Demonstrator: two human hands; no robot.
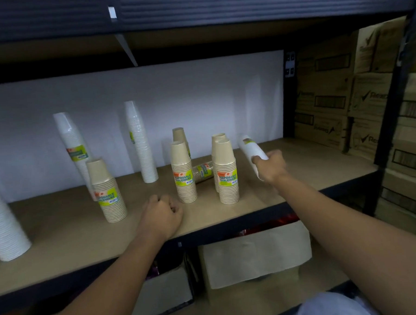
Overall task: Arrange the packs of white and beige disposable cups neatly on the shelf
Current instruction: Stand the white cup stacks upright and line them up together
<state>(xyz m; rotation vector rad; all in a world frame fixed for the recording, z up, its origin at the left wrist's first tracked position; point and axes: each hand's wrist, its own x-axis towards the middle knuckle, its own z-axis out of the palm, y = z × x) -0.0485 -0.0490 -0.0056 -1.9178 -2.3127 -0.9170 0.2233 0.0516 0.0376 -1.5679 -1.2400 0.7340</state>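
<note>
Your right hand (271,165) grips a white cup pack (251,147), fingers wrapped round its lower end; the pack tilts up and to the left, raised off the shelf board (310,156). Your left hand (161,212) rests on the board near its front edge, fingers curled in and holding nothing.

Three beige cup packs stand upright with labels facing you: one to the left (109,193), one in the middle (183,173), one just beside your right hand (226,173). Between the last two, a beige pack lies on its side (203,172). Another beige pack (180,136) stands behind the middle one.

Tall white stacks stand further back (141,141), one leaning (72,145), and another at the far left edge (3,223). Cardboard cartons (326,98) are piled to the right
</note>
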